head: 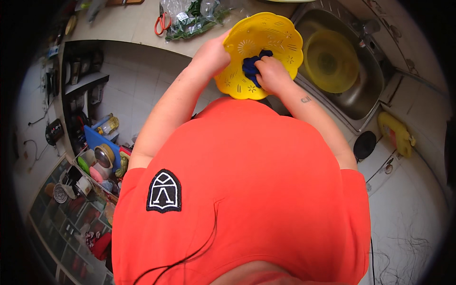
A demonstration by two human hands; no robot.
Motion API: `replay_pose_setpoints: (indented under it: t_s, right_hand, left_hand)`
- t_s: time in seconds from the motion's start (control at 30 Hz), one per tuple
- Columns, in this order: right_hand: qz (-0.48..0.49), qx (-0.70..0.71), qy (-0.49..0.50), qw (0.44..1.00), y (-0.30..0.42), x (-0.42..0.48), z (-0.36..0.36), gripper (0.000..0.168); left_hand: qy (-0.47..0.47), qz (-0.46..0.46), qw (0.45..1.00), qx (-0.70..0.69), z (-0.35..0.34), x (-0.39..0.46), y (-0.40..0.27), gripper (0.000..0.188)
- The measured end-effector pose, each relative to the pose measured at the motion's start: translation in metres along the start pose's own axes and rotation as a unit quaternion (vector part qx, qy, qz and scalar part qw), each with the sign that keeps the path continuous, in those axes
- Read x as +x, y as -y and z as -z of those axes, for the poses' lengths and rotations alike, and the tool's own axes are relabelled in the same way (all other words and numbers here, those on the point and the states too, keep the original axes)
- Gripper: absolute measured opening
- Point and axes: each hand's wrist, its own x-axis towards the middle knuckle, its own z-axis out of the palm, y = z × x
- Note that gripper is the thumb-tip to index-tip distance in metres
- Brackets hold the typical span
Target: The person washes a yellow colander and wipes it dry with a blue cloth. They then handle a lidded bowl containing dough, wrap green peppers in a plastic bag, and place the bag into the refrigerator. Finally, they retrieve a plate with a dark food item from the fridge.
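A yellow plastic colander with a scalloped rim and cut-out patterns is tilted so its inside faces me. My left hand grips its left rim, the fingers partly hidden behind it. Inside, my right hand holds a dark blue cloth bunched against the colander's inner surface. The colander is close in front of my body, at the counter's front edge and left of the sink.
A steel sink at right holds a translucent yellow basin below a tap. Red-handled scissors and leafy greens in clear plastic lie on the counter. A yellow jug stands beyond the sink's near corner.
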Motion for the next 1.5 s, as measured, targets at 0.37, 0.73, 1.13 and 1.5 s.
replay_pose_setpoints:
  t_s: [0.37, 0.73, 1.13, 1.5]
  right_hand:
    - [-0.198, 0.103, 0.006, 0.975, 0.025, 0.038, -0.021, 0.034]
    - [-0.177, 0.015, -0.114, 0.977, 0.001, 0.039, -0.024, 0.041]
    - [-0.169, 0.707, -0.103, 0.679, -0.003, -0.076, 0.137, 0.055]
    - [-0.25, 0.72, -0.209, 0.613, -0.024, -0.113, 0.111, 0.055]
  left_hand:
    - [-0.102, -0.044, 0.99, 0.093, -0.012, -0.007, -0.018, 0.066]
    - [-0.081, 0.001, 0.996, 0.023, -0.002, -0.005, -0.014, 0.065]
    - [-0.008, 0.282, 0.817, -0.502, 0.033, -0.038, 0.02, 0.041]
    - [0.063, 0.206, 0.752, -0.623, 0.037, -0.073, 0.019, 0.037]
